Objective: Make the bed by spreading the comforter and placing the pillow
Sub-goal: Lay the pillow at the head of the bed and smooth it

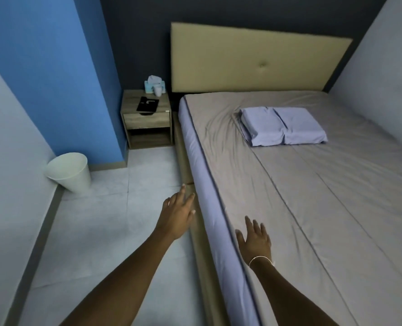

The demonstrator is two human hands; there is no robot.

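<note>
A grey comforter (313, 196) lies spread flat over the bed, with creases near its upper left part. A light blue pillow (283, 129) rests on it close to the beige headboard (254, 60). A light blue sheet (207, 208) covers the mattress side along the bed's left edge. My left hand (177, 214) hovers above the floor just left of that edge, fingers apart and empty. My right hand (255, 240), with a thin bracelet at the wrist, is spread over the comforter near the left edge, holding nothing.
A wooden nightstand (148, 118) stands left of the headboard with a tissue box (154, 84), a small cup and a dark item on top. A white bin (69, 171) leans in the left corner. Tiled floor (115, 220) runs alongside the bed; a wall bounds the right side.
</note>
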